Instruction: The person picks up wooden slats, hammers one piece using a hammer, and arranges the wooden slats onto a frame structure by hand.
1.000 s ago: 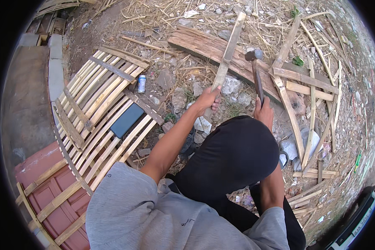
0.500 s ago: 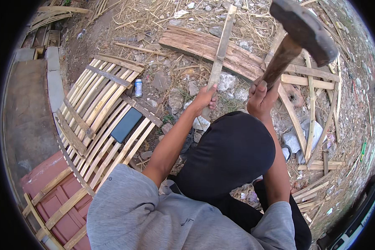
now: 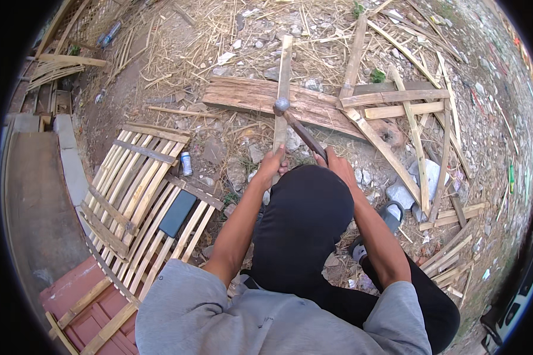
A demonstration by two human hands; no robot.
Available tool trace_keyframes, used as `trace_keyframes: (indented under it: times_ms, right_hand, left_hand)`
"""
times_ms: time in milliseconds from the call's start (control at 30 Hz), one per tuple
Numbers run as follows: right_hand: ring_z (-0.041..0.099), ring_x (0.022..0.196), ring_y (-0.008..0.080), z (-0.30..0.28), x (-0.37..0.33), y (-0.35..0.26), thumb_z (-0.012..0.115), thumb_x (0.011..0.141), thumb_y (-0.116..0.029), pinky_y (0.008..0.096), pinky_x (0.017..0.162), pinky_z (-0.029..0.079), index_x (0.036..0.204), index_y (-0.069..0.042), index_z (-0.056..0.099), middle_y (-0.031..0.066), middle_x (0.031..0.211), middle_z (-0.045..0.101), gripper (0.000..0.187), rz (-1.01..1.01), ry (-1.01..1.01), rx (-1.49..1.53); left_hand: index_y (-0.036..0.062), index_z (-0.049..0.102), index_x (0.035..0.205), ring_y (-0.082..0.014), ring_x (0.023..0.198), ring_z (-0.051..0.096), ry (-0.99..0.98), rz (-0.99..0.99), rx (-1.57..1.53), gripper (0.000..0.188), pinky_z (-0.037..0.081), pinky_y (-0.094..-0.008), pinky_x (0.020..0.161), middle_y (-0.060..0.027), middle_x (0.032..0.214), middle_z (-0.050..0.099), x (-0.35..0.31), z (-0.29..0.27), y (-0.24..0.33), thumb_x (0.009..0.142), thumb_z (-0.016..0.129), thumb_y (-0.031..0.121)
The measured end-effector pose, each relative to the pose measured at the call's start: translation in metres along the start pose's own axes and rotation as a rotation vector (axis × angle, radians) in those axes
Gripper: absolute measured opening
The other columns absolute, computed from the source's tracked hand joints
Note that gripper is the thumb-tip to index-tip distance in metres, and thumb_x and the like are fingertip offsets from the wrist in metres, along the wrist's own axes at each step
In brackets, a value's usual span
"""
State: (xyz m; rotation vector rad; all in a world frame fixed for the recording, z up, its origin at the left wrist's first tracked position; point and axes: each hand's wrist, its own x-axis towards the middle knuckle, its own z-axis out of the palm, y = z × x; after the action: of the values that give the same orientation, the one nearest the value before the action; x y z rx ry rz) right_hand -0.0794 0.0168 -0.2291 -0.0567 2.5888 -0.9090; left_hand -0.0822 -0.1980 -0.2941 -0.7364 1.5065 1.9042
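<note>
My left hand [image 3: 271, 165] is closed around the near end of a narrow wooden slat [image 3: 285, 62], which points away from me across a thick weathered beam [image 3: 243, 94]. In my right hand [image 3: 336, 165] is a hammer [image 3: 305, 134], gripped by its handle. The hammer's rounded metal head is down at the slat, over the beam; whether it touches the wood I cannot tell. My bent knee in black cloth sits just behind both hands.
Slatted wooden panels [image 3: 139, 171] lie at the left, with a dark phone [image 3: 177, 213] on them and a small bottle [image 3: 186, 164] beside them. Nailed-together slats [image 3: 417, 142] and pale rocks [image 3: 429, 176] are at the right. A vehicle's edge [image 3: 518, 290] shows lower right. Straw and rubble litter the ground.
The hammer has come down from a raised position near the camera to the slat on the beam. My left hand still grips the slat, and the whole view has shifted somewhat.
</note>
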Motion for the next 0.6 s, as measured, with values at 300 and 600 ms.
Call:
trace_keyframes:
  times_ms: [300, 600]
  right_hand:
    - [0.063, 0.057, 0.0305, -0.258, -0.046, -0.022, 0.049, 0.095, -0.036, 0.0447, 0.054, 0.049, 0.101, -0.005, 0.051, 0.0120, 0.060, 0.060, 0.031, -0.169, -0.031, -0.887]
    - [0.065, 0.068, 0.0370, -0.233, -0.269, 0.117, 0.052, 0.094, -0.040, 0.0490, 0.062, 0.050, 0.106, -0.005, 0.050, 0.0169, 0.070, 0.064, 0.037, 0.320, 0.161, -0.680]
  left_hand:
    - [0.0059, 0.058, 0.093, -0.0099, 0.057, 0.054, 0.136, 0.223, 0.280, 0.038, 0.044, -0.0271, 0.051, -0.0018, 0.071, 0.057, -0.013, -0.055, -0.013, 0.100, 0.047, 0.041]
    - [0.0066, 0.050, 0.093, -0.0082, 0.050, 0.049, 0.427, 0.500, 0.293, 0.033, 0.039, -0.0239, 0.043, -0.0015, 0.064, 0.051, -0.116, -0.020, 0.082, 0.101, 0.045, 0.038]
